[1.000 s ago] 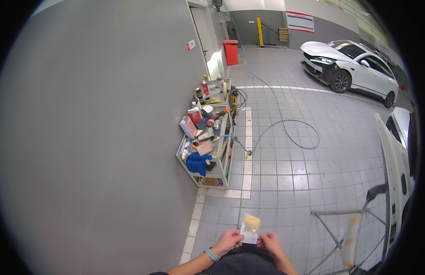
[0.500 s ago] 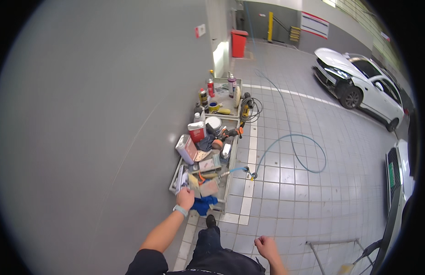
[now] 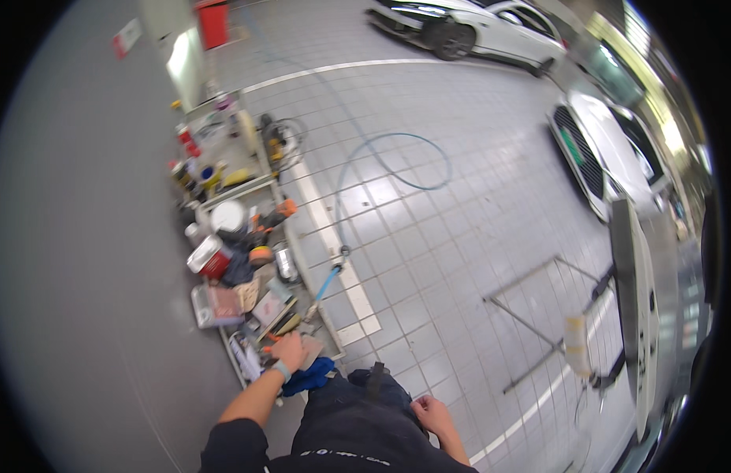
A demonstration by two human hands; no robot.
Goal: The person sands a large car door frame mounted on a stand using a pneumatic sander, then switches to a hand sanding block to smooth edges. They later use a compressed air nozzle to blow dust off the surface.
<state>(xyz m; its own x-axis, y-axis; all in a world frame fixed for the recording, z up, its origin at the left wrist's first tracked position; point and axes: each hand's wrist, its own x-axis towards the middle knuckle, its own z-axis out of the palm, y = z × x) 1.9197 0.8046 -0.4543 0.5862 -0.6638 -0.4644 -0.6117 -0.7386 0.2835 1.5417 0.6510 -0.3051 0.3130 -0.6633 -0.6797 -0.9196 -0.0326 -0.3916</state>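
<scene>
Head view: low in the frame, left of centre, the person's left hand (image 3: 289, 348) lies spread, fingers loose, on a brown sheet (image 3: 309, 349) on the cluttered cart (image 3: 238, 277), beside a blue cloth (image 3: 309, 377). Nothing appears lifted yet. Right hand (image 3: 432, 415), lower centre, rests at the thigh; whether it grips anything cannot be told. The cart's small items blur together.
</scene>
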